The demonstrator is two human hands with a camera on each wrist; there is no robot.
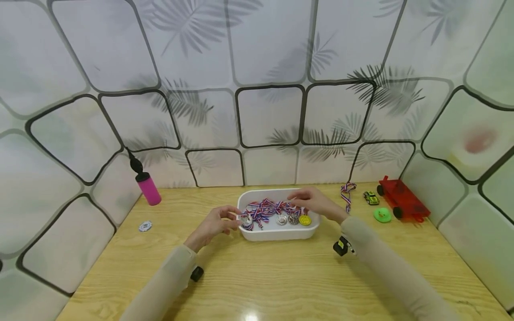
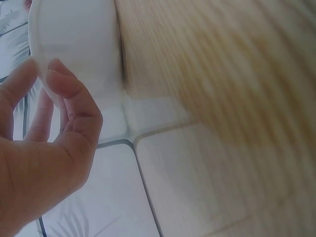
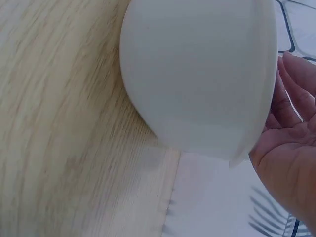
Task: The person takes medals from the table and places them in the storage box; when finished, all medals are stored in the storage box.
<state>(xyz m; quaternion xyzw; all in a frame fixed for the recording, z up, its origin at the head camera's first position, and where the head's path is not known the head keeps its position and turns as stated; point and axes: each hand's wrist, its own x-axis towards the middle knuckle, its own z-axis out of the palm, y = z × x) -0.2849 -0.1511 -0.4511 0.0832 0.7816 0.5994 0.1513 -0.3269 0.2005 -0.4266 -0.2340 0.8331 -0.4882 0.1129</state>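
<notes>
Pink pump (image 1: 146,185), poker chip (image 1: 145,226), red cart (image 1: 403,199)

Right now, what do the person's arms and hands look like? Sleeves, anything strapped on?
Both arms wear long, plain beige sleeves down to the wrist. The left hand and right hand are bare: no gloves, and no rings visible. A small black device sits under each wrist; the right wrist device has a yellow-green marking, the left wrist device looks plain black. No cables visible.
</notes>
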